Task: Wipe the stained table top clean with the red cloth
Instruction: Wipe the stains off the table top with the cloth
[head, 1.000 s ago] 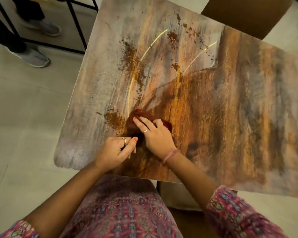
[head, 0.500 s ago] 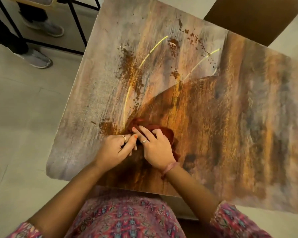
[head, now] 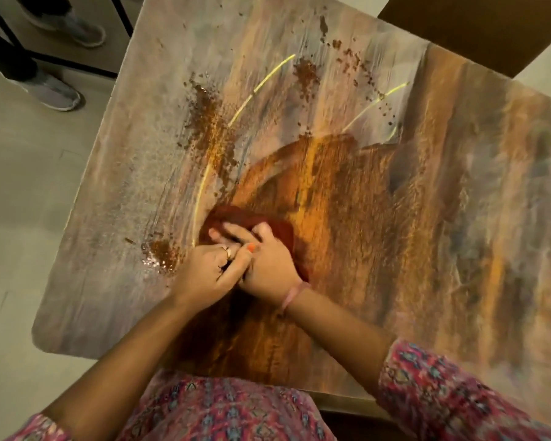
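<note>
Red cloth (head: 277, 230) is pressed flat under the right hand (head: 268, 265), gripped by the left hand (head: 209, 275), brown stains (head: 204, 119) beside it on the table top (head: 427, 218).

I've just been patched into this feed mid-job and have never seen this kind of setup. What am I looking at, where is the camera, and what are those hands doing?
There is no machine here: a person works with bare hands, and the single wide-angle camera sits on their head, looking forward and down. So the arms entering from the bottom are the wearer's own.

The surface is a streaky wood-look table top. Brown crumbly stains lie across its far-left part, with a smaller patch just left of the hands.

The right hand presses flat on a bunched red cloth. The left hand is curled beside it, thumb over the right hand; whether it grips the cloth is hidden.

Off the table, at top left, someone's grey shoes stand on the floor.
</note>
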